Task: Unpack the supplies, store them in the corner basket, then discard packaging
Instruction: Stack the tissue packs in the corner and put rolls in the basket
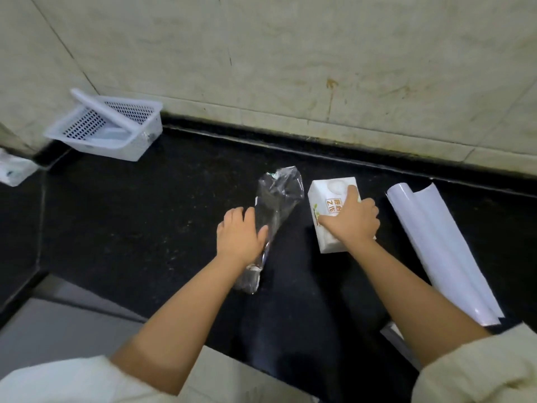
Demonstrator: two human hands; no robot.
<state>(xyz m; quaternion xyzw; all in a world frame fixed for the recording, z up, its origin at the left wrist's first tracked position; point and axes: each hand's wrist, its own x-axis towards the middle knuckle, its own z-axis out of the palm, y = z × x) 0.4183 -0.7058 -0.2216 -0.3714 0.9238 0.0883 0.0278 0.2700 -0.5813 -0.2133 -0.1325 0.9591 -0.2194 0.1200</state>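
Note:
A clear plastic bag (273, 205) with dark contents lies lengthwise on the black counter (145, 228). My left hand (239, 235) rests on the bag's left side, fingers curled over it. A white carton box (325, 196) with orange print lies to the right of the bag. My right hand (353, 219) presses down on top of the box, fingers spread over it. The white perforated corner basket (113, 126) stands at the far left against the tiled wall, with a white strip leaning across it and some pale items inside.
A curled white sheet (441, 245) lies at the right of the counter. A crumpled white bag (13, 170) sits at the far left edge. The tiled wall (290, 68) runs behind. A grey surface (58, 324) drops below the counter's near-left edge.

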